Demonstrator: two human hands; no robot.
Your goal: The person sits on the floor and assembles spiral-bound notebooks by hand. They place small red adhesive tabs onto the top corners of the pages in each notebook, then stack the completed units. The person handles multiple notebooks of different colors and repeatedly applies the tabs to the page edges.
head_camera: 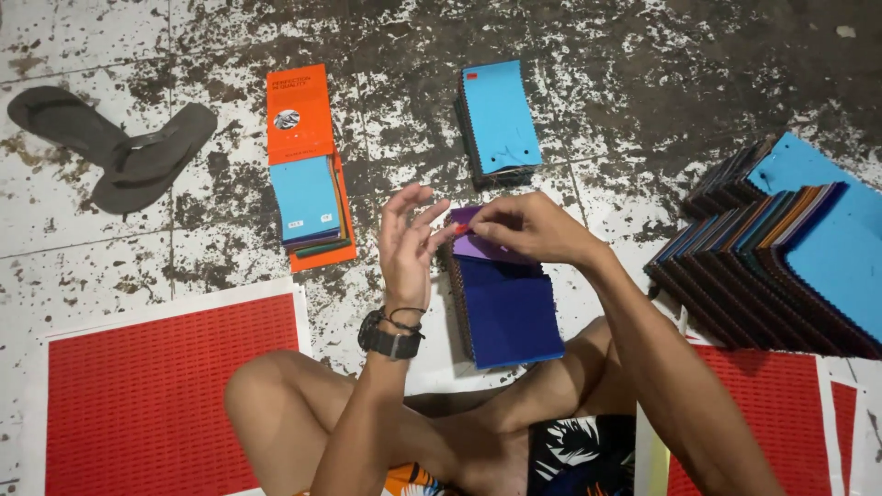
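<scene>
Worn, paint-flecked white floor tiles [643,83] fill the view, seen from above as I sit cross-legged on them. My right hand [528,228] is closed in a pinch on a small red sticker [458,228], held just over the purple top sheet of a stack of fabric swatches [505,303] lying on the floor right in front of my legs; a dark blue sheet shows below the purple one. My left hand [409,241] is open, fingers spread and raised, its fingertips meeting the sticker and the right hand's thumb. A black watch [390,338] sits on the left wrist.

Farther away, centre, lies another swatch stack with a sky-blue top sheet [501,115]. To its left is an orange swatch booklet [308,165], folded open, with a light blue sheet on top. A pair of dark flip-flops [115,147] rests at the far left. On the right, many swatch bundles [781,257] fan out, mostly blue. Red perforated sheets [156,404] with white borders lie near left and near right.
</scene>
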